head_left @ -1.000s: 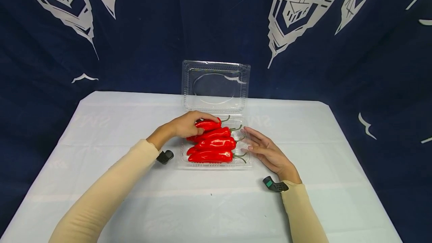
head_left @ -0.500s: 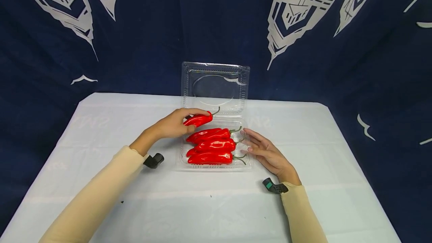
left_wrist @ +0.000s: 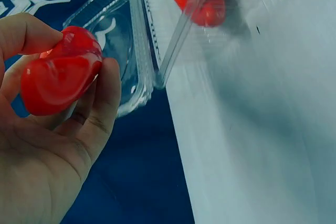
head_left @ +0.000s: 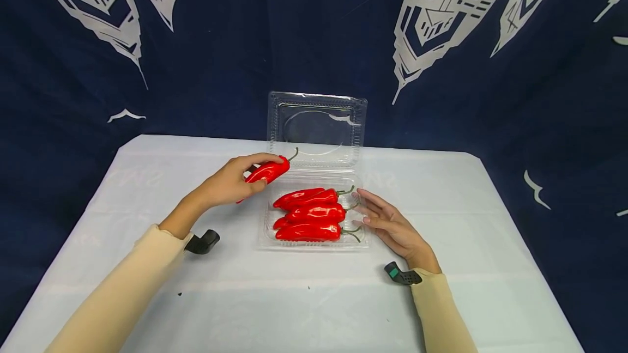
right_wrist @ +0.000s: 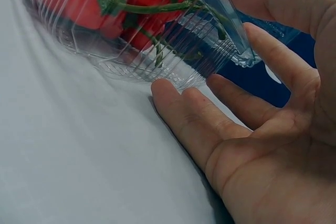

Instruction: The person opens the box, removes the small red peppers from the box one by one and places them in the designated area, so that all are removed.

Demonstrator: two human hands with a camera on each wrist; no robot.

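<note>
We judge the step in hand to be taking one pepper out of the hinged, clear plastic container (head_left: 314, 247), whose lid (head_left: 316, 131) stands raised at the back. Our left hand (head_left: 227, 181) pinches a glossy, red, long-bodied pepper with a green stem (head_left: 272, 170) between thumb and fingers, beside the container's left rear corner; it lies slantwise, stem end towards the lid, and seems to be off the white cloth-covered table (head_left: 275, 309). Our right hand (head_left: 396, 230) has its fingers spread and relaxed at the container's right wall; we cannot tell whether the fingertips touch it. Inside the container's base, other red peppers (head_left: 316, 213) lie side by side, stems to the right. As we judge it, the next move calls for a steady pinch, the stem kept free of the lid, and a gentle lowering to the container's left.
</note>
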